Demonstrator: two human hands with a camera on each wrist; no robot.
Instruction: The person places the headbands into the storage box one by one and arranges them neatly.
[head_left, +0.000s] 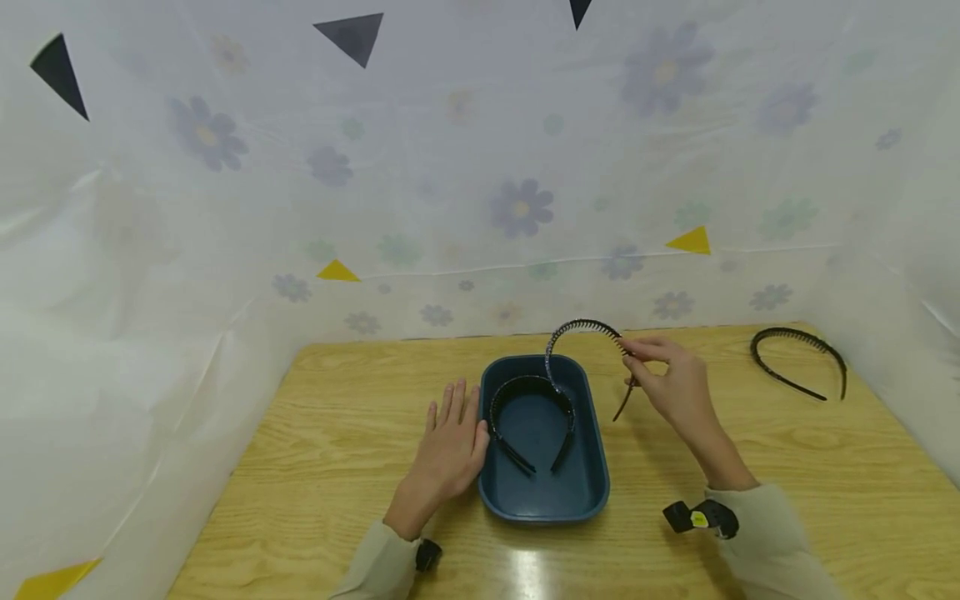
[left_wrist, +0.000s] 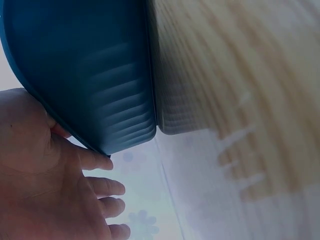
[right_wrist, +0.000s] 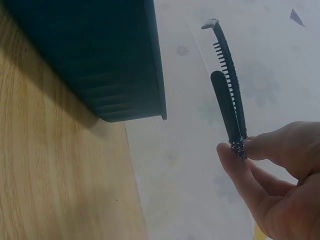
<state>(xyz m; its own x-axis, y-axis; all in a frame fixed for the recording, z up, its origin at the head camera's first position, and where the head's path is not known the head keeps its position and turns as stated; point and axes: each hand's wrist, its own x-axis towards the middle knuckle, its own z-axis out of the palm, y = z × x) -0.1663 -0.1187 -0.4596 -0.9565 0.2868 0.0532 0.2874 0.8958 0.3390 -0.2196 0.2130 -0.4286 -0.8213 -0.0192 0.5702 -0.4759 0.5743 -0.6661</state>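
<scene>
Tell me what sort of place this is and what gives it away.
Probably a makeshift, screened-off work booth: flower-print sheeting hangs behind and along both sides of a wood-grain table, and yellow triangles show on that sheeting.

A white sheet (head_left: 450,158) hangs behind the wooden table (head_left: 330,433) and along both sides. It has soft purple flowers (head_left: 522,208) and pale green flowers (head_left: 789,218) on it. I see dark triangles (head_left: 354,37) up high and yellow triangles (head_left: 692,241) lower down. The table has a shiny spot (head_left: 527,571).
</scene>
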